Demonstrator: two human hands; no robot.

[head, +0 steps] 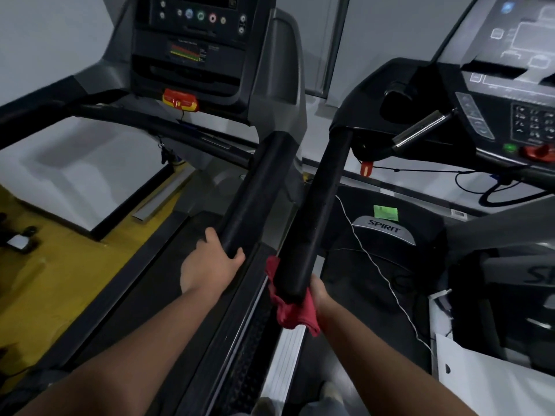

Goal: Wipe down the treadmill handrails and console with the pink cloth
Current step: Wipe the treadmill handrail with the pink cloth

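Note:
Two black padded handrails run side by side up the middle. My left hand [207, 262] grips the near end of the left treadmill's handrail [258, 193]. My right hand [318, 292] holds the pink cloth [289, 310] wrapped under the near end of the right treadmill's handrail [315, 205]; most of the hand is hidden behind the rail and cloth. The left treadmill's console [192, 40] with round buttons is at the top. The right treadmill's console [516, 85] sits at the upper right.
A red and yellow safety key [180, 100] hangs under the left console. A white cord [375, 262] trails across the right treadmill's belt [366, 280]. Yellow floor [60, 280] lies left, and white sheets [480, 379] lie at the lower right.

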